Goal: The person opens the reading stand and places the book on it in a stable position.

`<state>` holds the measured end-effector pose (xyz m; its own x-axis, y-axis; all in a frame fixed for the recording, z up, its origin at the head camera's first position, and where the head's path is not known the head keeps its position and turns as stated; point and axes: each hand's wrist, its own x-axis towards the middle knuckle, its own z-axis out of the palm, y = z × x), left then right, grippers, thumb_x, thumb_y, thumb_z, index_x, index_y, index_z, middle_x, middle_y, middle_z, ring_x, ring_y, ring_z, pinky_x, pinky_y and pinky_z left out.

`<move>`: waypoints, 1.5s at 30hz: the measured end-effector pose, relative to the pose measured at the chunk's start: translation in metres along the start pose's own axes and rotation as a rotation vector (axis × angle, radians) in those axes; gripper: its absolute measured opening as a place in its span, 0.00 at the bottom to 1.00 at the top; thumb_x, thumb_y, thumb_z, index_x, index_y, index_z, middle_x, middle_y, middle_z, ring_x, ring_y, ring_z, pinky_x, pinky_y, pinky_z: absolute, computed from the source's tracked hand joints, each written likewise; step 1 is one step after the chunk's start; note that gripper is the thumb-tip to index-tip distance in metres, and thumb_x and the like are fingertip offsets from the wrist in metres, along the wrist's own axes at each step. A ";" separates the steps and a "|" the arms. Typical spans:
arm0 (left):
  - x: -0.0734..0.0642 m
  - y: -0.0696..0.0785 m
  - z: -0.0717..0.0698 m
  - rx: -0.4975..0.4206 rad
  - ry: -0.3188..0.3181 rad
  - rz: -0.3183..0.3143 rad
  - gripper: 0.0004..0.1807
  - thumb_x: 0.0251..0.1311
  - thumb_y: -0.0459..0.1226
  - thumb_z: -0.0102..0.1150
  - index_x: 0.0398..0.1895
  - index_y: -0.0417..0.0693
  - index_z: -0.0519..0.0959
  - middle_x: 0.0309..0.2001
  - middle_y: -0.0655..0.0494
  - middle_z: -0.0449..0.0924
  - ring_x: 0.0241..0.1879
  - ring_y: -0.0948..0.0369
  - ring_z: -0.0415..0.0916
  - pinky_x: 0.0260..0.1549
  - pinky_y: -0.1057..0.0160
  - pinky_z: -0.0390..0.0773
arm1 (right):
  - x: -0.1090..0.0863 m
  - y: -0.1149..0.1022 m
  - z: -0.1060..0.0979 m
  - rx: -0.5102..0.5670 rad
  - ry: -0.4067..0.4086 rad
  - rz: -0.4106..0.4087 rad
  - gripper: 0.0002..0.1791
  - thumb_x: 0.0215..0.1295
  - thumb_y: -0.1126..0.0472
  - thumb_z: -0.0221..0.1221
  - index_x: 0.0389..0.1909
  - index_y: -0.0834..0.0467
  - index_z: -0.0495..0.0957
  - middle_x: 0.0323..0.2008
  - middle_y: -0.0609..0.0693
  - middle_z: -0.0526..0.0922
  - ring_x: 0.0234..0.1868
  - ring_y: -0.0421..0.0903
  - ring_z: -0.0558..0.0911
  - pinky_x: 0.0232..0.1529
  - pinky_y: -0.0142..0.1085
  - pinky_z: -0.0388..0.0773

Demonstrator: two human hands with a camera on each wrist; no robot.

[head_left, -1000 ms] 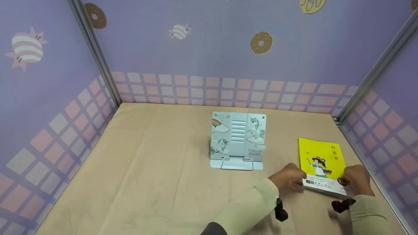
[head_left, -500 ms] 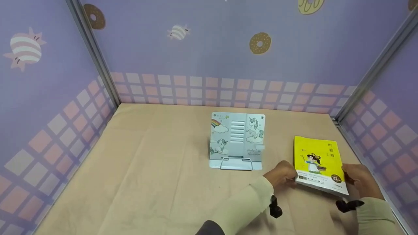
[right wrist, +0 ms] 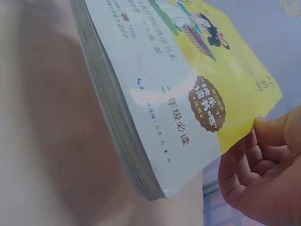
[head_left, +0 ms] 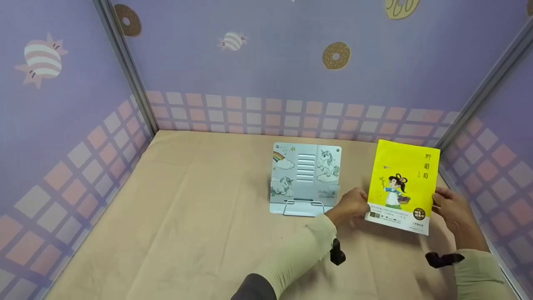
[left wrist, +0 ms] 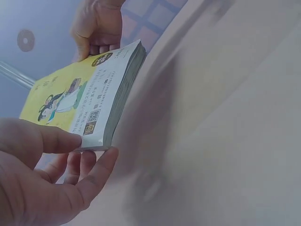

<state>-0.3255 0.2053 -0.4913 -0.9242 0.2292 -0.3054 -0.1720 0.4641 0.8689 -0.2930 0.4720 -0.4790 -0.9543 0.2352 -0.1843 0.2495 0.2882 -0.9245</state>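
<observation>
A yellow book (head_left: 406, 175) with a white lower band and a cartoon figure on its cover is held up above the table, its top tilted back. My left hand (head_left: 352, 206) pinches its left edge near the bottom corner, thumb on the cover and fingers beneath, as the left wrist view shows. On the opposite edge, my right hand (head_left: 454, 210) grips the book between thumb and curled fingers (right wrist: 240, 169). Just left of the book stands a pale blue metal book stand (head_left: 304, 183) with unicorn drawings and a wire ledge at its foot.
A beige cloth (head_left: 187, 216) covers the table. Purple walls with pink and white checks (head_left: 250, 108) close off the back and both sides. The right wall's lower edge (head_left: 449, 179) runs close beside the book and my right hand.
Both hands have lifted the book off the table and tipped its top upward, so its cover faces me more squarely. It has also shifted slightly left, toward the stand, which stays in place.
</observation>
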 end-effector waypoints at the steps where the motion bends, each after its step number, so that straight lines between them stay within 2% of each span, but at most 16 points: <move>1: -0.001 0.001 -0.004 -0.012 0.003 0.007 0.09 0.58 0.25 0.64 0.35 0.46 0.78 0.32 0.56 0.83 0.31 0.59 0.83 0.38 0.55 0.87 | -0.001 -0.003 0.002 0.025 0.007 -0.016 0.15 0.81 0.59 0.43 0.61 0.59 0.69 0.38 0.32 0.77 0.39 0.31 0.80 0.41 0.25 0.79; 4: -0.004 0.003 -0.017 -0.046 0.011 0.034 0.11 0.59 0.24 0.62 0.37 0.47 0.74 0.35 0.55 0.82 0.35 0.59 0.84 0.38 0.59 0.86 | -0.002 -0.013 0.010 0.090 0.025 -0.056 0.10 0.80 0.61 0.45 0.54 0.55 0.72 0.38 0.34 0.78 0.39 0.32 0.80 0.40 0.25 0.80; 8: -0.005 0.004 -0.037 -0.103 0.020 0.057 0.10 0.62 0.24 0.59 0.37 0.48 0.73 0.38 0.53 0.81 0.35 0.59 0.83 0.38 0.60 0.86 | -0.001 -0.025 0.022 0.171 0.020 -0.111 0.08 0.80 0.63 0.46 0.52 0.54 0.73 0.38 0.37 0.79 0.39 0.33 0.81 0.40 0.26 0.81; 12: -0.006 0.006 -0.057 -0.129 0.036 0.086 0.12 0.61 0.24 0.59 0.43 0.48 0.75 0.38 0.54 0.80 0.34 0.60 0.81 0.38 0.56 0.87 | 0.000 -0.034 0.034 0.205 0.012 -0.155 0.07 0.79 0.63 0.47 0.51 0.55 0.73 0.40 0.40 0.78 0.39 0.35 0.81 0.40 0.27 0.81; 17: -0.005 0.007 -0.084 -0.137 0.048 0.143 0.16 0.61 0.28 0.61 0.49 0.54 0.75 0.36 0.54 0.81 0.32 0.58 0.83 0.35 0.54 0.87 | 0.002 -0.044 0.053 0.210 0.021 -0.189 0.06 0.79 0.62 0.49 0.51 0.56 0.72 0.41 0.43 0.76 0.40 0.35 0.81 0.41 0.27 0.82; 21: -0.004 0.008 -0.107 -0.148 0.059 0.186 0.16 0.63 0.30 0.60 0.49 0.57 0.74 0.35 0.53 0.82 0.30 0.57 0.85 0.32 0.55 0.87 | 0.004 -0.055 0.070 0.202 0.039 -0.202 0.07 0.78 0.62 0.50 0.51 0.56 0.72 0.42 0.44 0.75 0.42 0.37 0.80 0.42 0.26 0.81; 25: -0.003 0.008 -0.128 -0.105 0.097 0.253 0.16 0.65 0.30 0.57 0.52 0.56 0.74 0.37 0.54 0.82 0.33 0.60 0.82 0.28 0.61 0.83 | 0.005 -0.068 0.087 0.129 0.051 -0.222 0.09 0.79 0.60 0.49 0.54 0.55 0.71 0.44 0.42 0.75 0.44 0.37 0.78 0.44 0.26 0.81; 30: -0.004 0.007 -0.155 -0.083 0.131 0.315 0.16 0.66 0.30 0.55 0.54 0.54 0.73 0.40 0.51 0.83 0.35 0.60 0.82 0.25 0.65 0.77 | 0.007 -0.082 0.108 0.078 0.053 -0.254 0.14 0.79 0.59 0.48 0.59 0.59 0.69 0.45 0.41 0.75 0.44 0.37 0.78 0.45 0.26 0.80; 32: -0.004 0.005 -0.165 -0.089 0.144 0.320 0.16 0.66 0.31 0.55 0.55 0.53 0.73 0.41 0.50 0.83 0.36 0.59 0.82 0.26 0.65 0.77 | 0.008 -0.086 0.117 0.074 0.051 -0.272 0.14 0.79 0.60 0.48 0.60 0.61 0.69 0.45 0.42 0.75 0.44 0.37 0.78 0.45 0.26 0.80; 35: -0.005 0.002 -0.179 -0.101 0.165 0.323 0.16 0.67 0.31 0.54 0.56 0.52 0.73 0.42 0.49 0.82 0.39 0.58 0.82 0.35 0.58 0.84 | 0.010 -0.093 0.131 0.065 0.049 -0.297 0.15 0.79 0.61 0.48 0.60 0.62 0.68 0.45 0.43 0.75 0.44 0.38 0.77 0.45 0.25 0.79; 39: -0.006 -0.005 -0.196 -0.101 0.192 0.328 0.15 0.69 0.33 0.52 0.57 0.52 0.72 0.42 0.49 0.82 0.40 0.56 0.83 0.40 0.51 0.86 | 0.013 -0.103 0.149 0.054 0.045 -0.325 0.14 0.79 0.61 0.49 0.59 0.63 0.69 0.45 0.44 0.75 0.44 0.38 0.77 0.46 0.27 0.79; 45: -0.008 -0.014 -0.217 -0.065 0.230 0.336 0.13 0.72 0.36 0.51 0.57 0.53 0.72 0.42 0.50 0.82 0.38 0.57 0.83 0.31 0.63 0.80 | 0.018 -0.112 0.174 0.060 0.057 -0.359 0.11 0.78 0.62 0.51 0.55 0.62 0.71 0.44 0.44 0.76 0.43 0.39 0.77 0.44 0.26 0.78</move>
<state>-0.3896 0.0117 -0.4165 -0.9835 0.1578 0.0881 0.1378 0.3392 0.9306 -0.3667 0.2828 -0.4367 -0.9681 0.1809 0.1732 -0.1116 0.3077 -0.9449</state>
